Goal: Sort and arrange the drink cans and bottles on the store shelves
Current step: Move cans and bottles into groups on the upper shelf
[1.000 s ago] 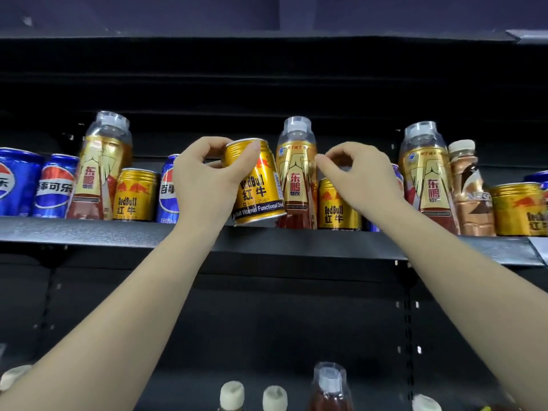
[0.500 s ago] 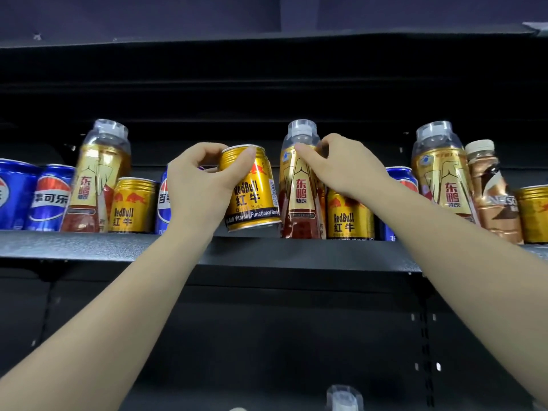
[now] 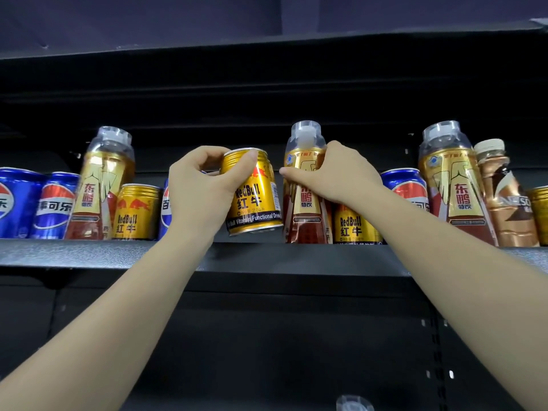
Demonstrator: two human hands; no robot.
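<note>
Red Bull can point(image 3: 253, 192) in left hand point(image 3: 201, 189): gold, tilted, base lifted just clear of shelf edge point(image 3: 89, 253), thumb lying across rim and upper front, fingers curling round far side.

Head view, only view.

Gripping, right hand point(image 3: 335, 176): fingers and thumb wrapping upper body of gold-labelled bottle point(image 3: 305, 203), just right of held can; bottle standing on shelf, clear cap above the hand. Whether can and bottle are touching: cannot tell.

Standing directly below right wrist: second Red Bull can point(image 3: 354, 226), upright on shelf, touching or just beside gripped bottle. Partly hidden behind right forearm: Pepsi can point(image 3: 406, 189).

Standing further right of right-hand grip: second gold-labelled bottle point(image 3: 453, 185), then brown coffee bottle point(image 3: 504, 197) just beside it, then edge of another gold can point(image 3: 539, 215) at frame border.

Showing just left of left-hand grip, mostly hidden behind left hand: blue Pepsi can point(image 3: 165, 209). Continuing leftward: upright Red Bull can point(image 3: 135, 213), gold-labelled bottle leaning slightly point(image 3: 100, 185), two more Pepsi cans point(image 3: 55, 206) and point(image 3: 14, 203).

Reaching up from bottom of frame: both bare forearms, crossing in front of black back panel point(image 3: 267, 336) beneath shelf. Showing at bottom edge, below right-hand grip: clear cap point(image 3: 354, 403) of one bottle on a lower level, blurred.
</note>
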